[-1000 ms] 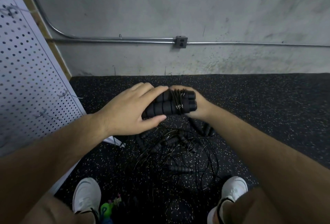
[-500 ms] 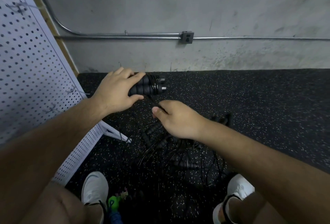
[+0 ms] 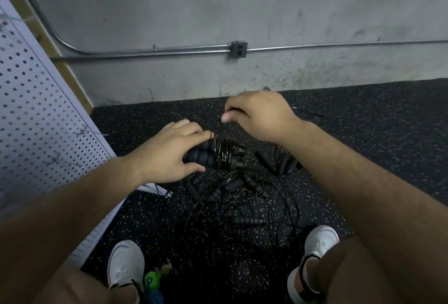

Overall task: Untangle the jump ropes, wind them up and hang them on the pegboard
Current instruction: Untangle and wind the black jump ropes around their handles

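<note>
My left hand [image 3: 169, 153] grips a pair of black ribbed jump rope handles [image 3: 218, 155] with thin black cord wound around them. My right hand [image 3: 259, 115] is above and to the right, pinching the loose end of that cord between thumb and fingers. Below both hands a tangled pile of black jump ropes [image 3: 242, 197] lies on the speckled black floor, with several handles and loops mixed together. The white pegboard [image 3: 31, 119] leans at the left, with wire hooks [image 3: 83, 130] sticking out of it.
A grey concrete wall with a metal conduit and an outlet box [image 3: 238, 49] runs behind the mat. My two white shoes [image 3: 126, 265] [image 3: 320, 240] stand at the bottom, with a small green and blue object [image 3: 152, 282] beside the left one.
My left hand with the wound handles has come down and toward me. My right hand rose from below the handles to above them, pulling the cord end up.
</note>
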